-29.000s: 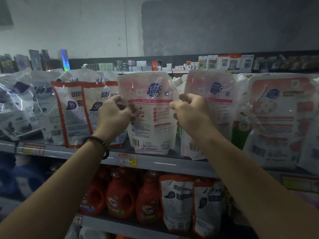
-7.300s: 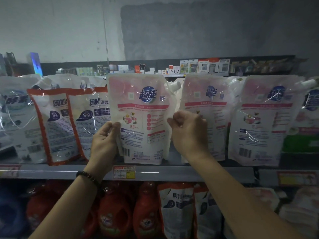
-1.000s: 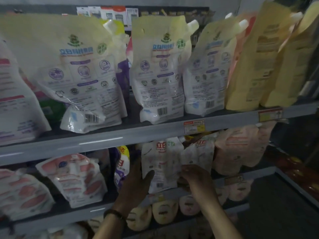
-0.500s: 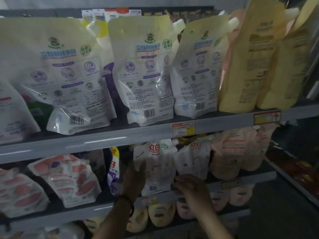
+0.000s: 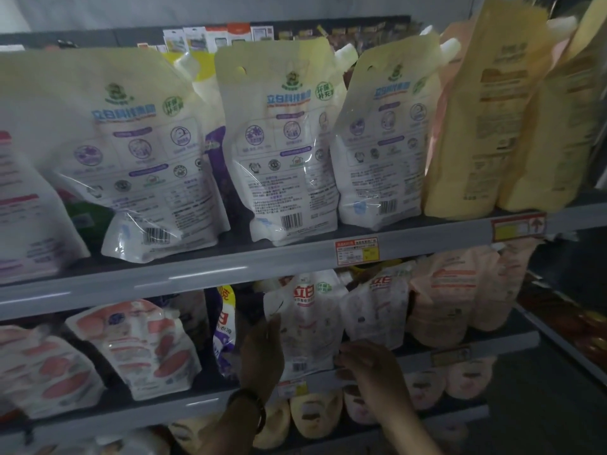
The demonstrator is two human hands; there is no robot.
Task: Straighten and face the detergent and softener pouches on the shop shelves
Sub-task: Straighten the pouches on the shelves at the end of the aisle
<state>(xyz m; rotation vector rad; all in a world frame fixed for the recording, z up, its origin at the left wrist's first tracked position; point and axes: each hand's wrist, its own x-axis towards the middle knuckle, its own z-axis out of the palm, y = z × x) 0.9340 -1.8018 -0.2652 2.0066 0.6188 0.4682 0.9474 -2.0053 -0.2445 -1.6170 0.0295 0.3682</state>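
Standing upright on the middle shelf (image 5: 157,410) was a white pouch (image 5: 308,326) with big red letters near its top. Its printed side faced out toward the person.

The left hand (image 5: 262,351) lay against the left edge of the white pouch. Its fingers (image 5: 274,326) were straight and pointed up, flat on the pouch and not wrapped round it. A dark bracelet (image 5: 251,407) sat on that wrist, below the white pouch. The right hand (image 5: 369,367) was at the lower right corner of the white pouch, with its fingers (image 5: 345,359) bent. It was too dark and blurry there to tell if they pinched the corner or only touched it.

Just right of the white pouch stood a neighbour pouch (image 5: 374,310) of the same kind, and past that some peach pouches (image 5: 440,303). Just left of the white pouch was a purple pouch (image 5: 225,326), partly hidden by the left hand. Farther left, a pink and white pouch (image 5: 138,346) slumped.

Above the white pouch ran the upper shelf (image 5: 197,274) with a red price tag (image 5: 356,251). Three big cream pouches (image 5: 282,142) stood on it, showing small print and barcodes. Right of them, up from the white pouch, leaned yellow pouches (image 5: 476,110).
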